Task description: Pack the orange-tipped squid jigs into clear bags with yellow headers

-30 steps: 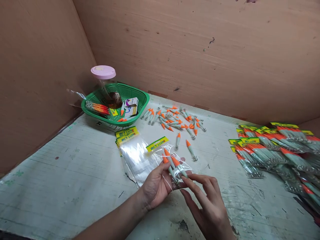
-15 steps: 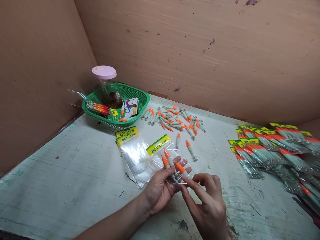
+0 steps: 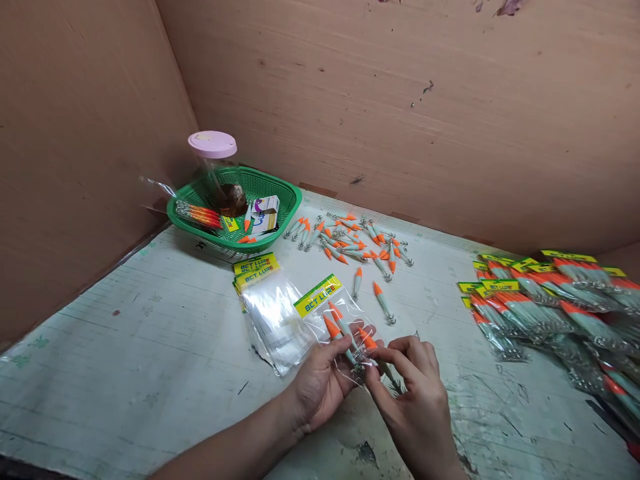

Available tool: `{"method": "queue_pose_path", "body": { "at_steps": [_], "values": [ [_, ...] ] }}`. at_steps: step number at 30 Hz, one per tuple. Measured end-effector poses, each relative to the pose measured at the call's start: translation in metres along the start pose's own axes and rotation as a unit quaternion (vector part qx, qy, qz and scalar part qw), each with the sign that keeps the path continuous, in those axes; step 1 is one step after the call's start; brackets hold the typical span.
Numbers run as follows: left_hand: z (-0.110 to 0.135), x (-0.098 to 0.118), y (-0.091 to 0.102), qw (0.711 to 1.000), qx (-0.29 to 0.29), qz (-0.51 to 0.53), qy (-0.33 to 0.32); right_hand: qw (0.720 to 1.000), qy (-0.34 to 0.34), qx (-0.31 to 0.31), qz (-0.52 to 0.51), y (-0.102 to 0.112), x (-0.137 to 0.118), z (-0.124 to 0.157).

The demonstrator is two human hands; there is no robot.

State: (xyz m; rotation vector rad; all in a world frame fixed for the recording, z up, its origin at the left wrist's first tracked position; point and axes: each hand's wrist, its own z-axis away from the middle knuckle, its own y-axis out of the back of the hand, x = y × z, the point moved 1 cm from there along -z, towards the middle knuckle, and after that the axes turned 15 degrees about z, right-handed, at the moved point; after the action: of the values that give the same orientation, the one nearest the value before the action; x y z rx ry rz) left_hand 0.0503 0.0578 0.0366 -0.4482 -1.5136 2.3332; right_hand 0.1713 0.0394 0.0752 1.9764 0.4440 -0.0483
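My left hand (image 3: 325, 380) is closed on a clear plastic bag (image 3: 345, 303) with a yellow and green "BCT LURE" header, its thumb lying across the front. Two squid lures (image 3: 340, 337), orange at one end and pale green at the other, show inside it, side by side. My right hand (image 3: 413, 400) pinches a third squid lure (image 3: 369, 340) at the bag's lower end. Its orange tip points up left and its hooks stick out beneath my fingers, which hide the middle. Whether the tip is inside the bag I cannot tell.
Flat bags (image 3: 273, 310) lie in a stack left of my hands. Loose lures (image 3: 350, 240) are heaped behind. A green basket (image 3: 287, 220) holds a pink-lidded jar (image 3: 213, 145), a small box and more lures. Filled packs (image 3: 530, 300) are piled on the right. Wooden walls (image 3: 350, 120) rise behind and left.
My right fingers have shifted slightly up and right, and the third lure's hooks now show below them. My left hand still holds the bag. The view has shifted slightly.
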Motion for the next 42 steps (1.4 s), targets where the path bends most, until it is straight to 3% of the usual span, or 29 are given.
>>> {"method": "queue_pose_path", "body": {
  "at_steps": [5,12,17,23,28,31,35,42],
  "values": [
    [-0.001,0.002,0.002,1.000,0.019,0.018,0.011,0.997,0.044,0.016,0.054,0.004,-0.002,-0.007],
    [0.003,0.009,-0.004,1.000,0.002,0.001,0.010,0.988,0.153,0.004,0.019,0.025,0.012,-0.003],
    [0.002,0.011,-0.005,0.999,-0.016,0.021,0.023,0.976,0.207,-0.015,0.066,0.034,0.020,0.006],
    [0.002,0.007,-0.005,1.000,0.008,0.009,0.024,0.985,0.163,0.054,0.015,0.018,0.014,0.008],
    [0.004,0.007,-0.006,1.000,0.003,-0.012,0.004,0.992,0.111,0.049,-0.036,0.017,0.012,0.011],
    [0.005,0.009,-0.006,1.000,-0.010,-0.011,0.005,0.993,0.070,0.079,-0.056,0.015,0.009,0.014],
    [0.005,0.009,-0.006,0.999,-0.020,0.017,0.023,0.991,0.073,0.108,-0.027,0.007,0.006,0.015],
    [0.004,0.012,-0.007,0.999,-0.026,0.026,0.008,0.989,0.107,0.096,0.016,0.008,0.005,0.012]
  ]
}}
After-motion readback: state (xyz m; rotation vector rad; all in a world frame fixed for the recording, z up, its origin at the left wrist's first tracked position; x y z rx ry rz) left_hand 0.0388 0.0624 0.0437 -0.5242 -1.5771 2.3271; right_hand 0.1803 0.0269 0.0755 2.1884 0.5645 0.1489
